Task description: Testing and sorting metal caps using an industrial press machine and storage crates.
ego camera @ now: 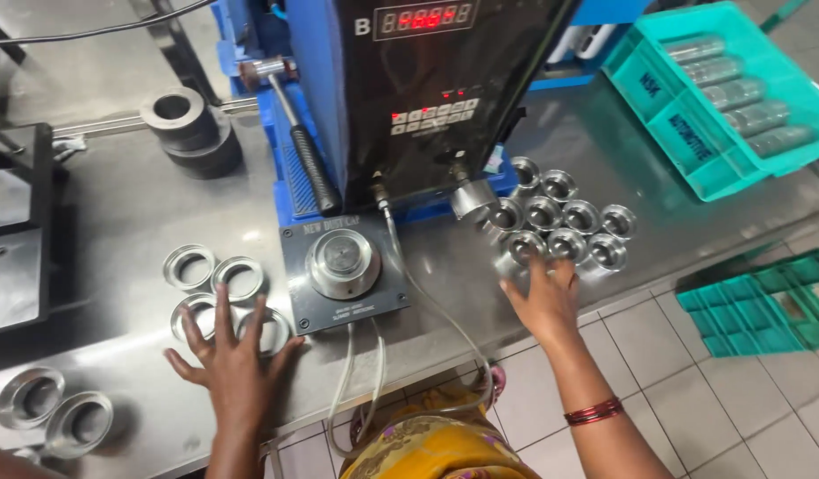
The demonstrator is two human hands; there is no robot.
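My left hand (236, 359) lies flat with fingers spread on the steel table (117, 231), its fingertips over flat metal rings (212, 277) grouped at the left. My right hand (544, 297) reaches to a cluster of shiny metal cups (565, 217), fingertips touching the nearest cup (525, 248); motion blur hides whether it grips one. Between the hands a dark fixture plate with a round metal seat (343, 263) sits in front of a black press unit (427, 98) with a red digit display.
A hammer (299, 142) leans beside the press. Two dark steel collars (192, 129) stand at the back left. Two more rings (55, 410) lie at the front left. A teal bin of metal cylinders (724, 98) sits at the right; a teal crate (764, 306) rests on the tiled floor.
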